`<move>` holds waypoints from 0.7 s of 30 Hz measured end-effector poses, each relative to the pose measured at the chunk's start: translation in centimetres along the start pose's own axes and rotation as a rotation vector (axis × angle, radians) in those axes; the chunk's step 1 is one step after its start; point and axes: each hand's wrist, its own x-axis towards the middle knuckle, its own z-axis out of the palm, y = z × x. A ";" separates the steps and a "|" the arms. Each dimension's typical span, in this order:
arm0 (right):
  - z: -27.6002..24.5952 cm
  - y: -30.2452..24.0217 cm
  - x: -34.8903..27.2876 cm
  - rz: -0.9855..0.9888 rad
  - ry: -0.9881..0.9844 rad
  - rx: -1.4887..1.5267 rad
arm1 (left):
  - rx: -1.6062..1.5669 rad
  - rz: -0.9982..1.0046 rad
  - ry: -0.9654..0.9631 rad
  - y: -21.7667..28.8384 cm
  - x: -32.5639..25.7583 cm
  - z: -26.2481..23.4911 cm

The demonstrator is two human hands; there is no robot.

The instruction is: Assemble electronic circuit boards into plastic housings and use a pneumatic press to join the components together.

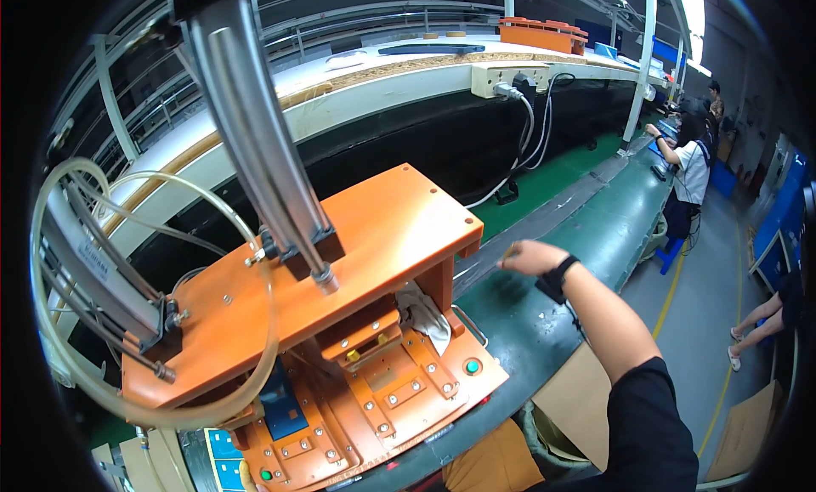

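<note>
My right hand [537, 258] is raised over the green bench, just right of the orange press fixture [374, 229]. Its fingers are drawn together; whatever they may hold is too small to make out. Low at the fixture's front left corner, beside a green button [266, 475], a small part of my left hand [247, 477] shows, its fingers mostly hidden. A flat blue piece [286, 417] lies in the left station of the orange base. The right station [385, 377] sits under an orange press block [361, 341]. A second green button [473, 367] is at the right corner.
Metal cylinders [255, 127] and a looping clear air hose [270, 322] rise above the fixture. A grey cloth [423, 318] is tucked beneath its top plate. Blue pieces [225, 445] lie at lower left, cardboard [574, 398] at lower right. A person [690, 173] sits farther along the bench.
</note>
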 end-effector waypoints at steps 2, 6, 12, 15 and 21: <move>-3.0 -1.3 3.2 0.255 -0.026 0.100 | -0.003 0.002 0.005 0.2 -0.1 0.5; -4.3 -0.3 8.9 0.311 0.210 -0.261 | 0.059 -0.103 0.157 0.8 -0.3 0.6; -3.2 1.4 14.9 0.612 0.171 -0.213 | 0.235 -0.212 0.230 1.0 -0.1 1.4; -3.4 0.5 16.7 0.683 0.101 -0.166 | 0.265 -0.138 0.087 0.1 -0.4 -2.9; -2.6 1.3 18.0 0.622 0.130 -0.168 | 0.042 -0.308 0.176 -1.1 -1.0 -5.9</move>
